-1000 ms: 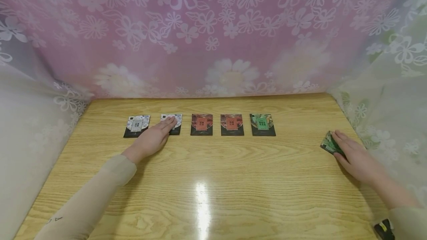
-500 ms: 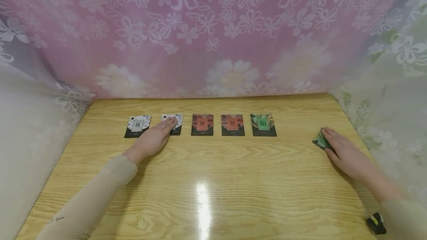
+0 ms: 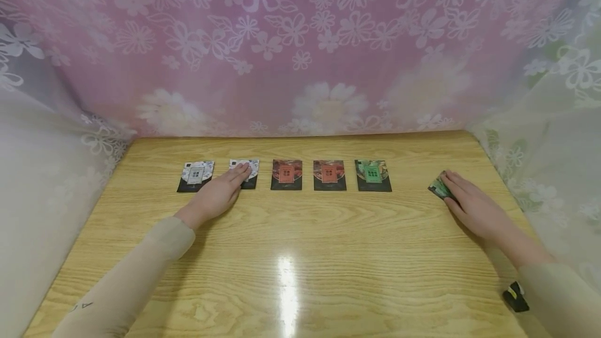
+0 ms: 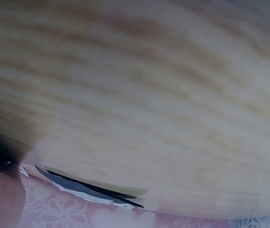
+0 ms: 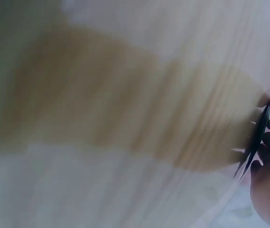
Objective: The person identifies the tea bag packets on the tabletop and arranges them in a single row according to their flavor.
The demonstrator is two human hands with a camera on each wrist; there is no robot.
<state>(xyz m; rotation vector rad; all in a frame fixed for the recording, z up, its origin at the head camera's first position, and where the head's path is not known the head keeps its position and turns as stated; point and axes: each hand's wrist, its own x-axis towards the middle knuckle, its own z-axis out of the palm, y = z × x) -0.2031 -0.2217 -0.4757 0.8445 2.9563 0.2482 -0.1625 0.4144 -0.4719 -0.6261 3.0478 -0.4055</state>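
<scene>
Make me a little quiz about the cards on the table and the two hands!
1. How many cards lie in the row on the table?
2. True or false: the left hand rests on a red card.
3. Which colour is the card under the right hand: A green, B red, C white?

Key
1. Five: white card, second white card, two red cards, green card.
2. False: its fingertips lie on the second white card.
3. A, green.
</scene>
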